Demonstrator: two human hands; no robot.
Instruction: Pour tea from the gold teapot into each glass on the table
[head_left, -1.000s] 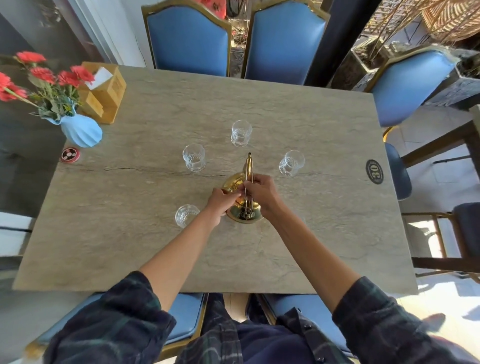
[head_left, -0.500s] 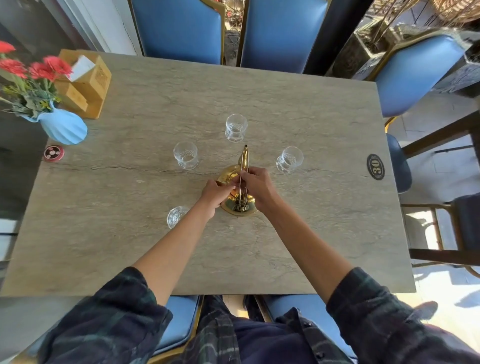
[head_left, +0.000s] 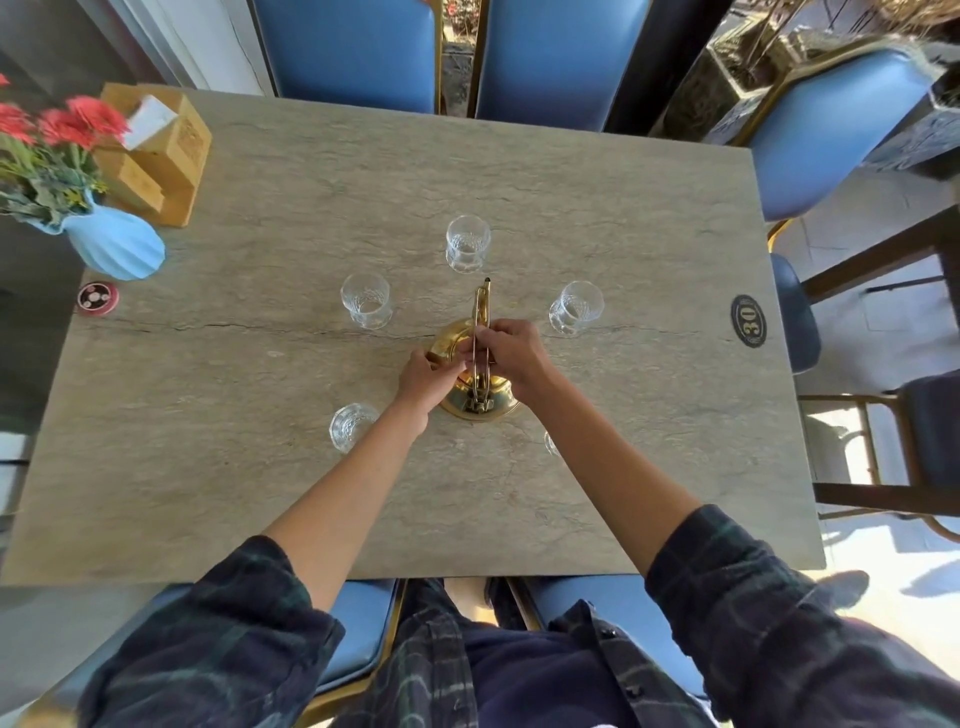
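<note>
The gold teapot (head_left: 480, 402) stands on the stone table (head_left: 649, 249), spout pointing away from me. My right hand (head_left: 511, 356) is closed on its thin top handle. My left hand (head_left: 428, 376) rests on the pot's lid and left side. Clear glasses ring the pot: one far (head_left: 467, 244), one far left (head_left: 365, 300), one far right (head_left: 575, 307), one near left (head_left: 350, 426). Another glass (head_left: 551, 443) peeks out from under my right forearm, mostly hidden. All glasses look empty.
A blue vase (head_left: 117, 249) of red flowers and a wooden napkin holder (head_left: 161, 156) stand at the far left corner, with a round red coaster (head_left: 97, 298) beside them. A number badge (head_left: 748, 320) lies at the right. Blue chairs (head_left: 550, 57) surround the table.
Both hands keep the same hold on the teapot. The camera view has shifted so the table sits lower in frame. The teapot itself has not visibly moved.
</note>
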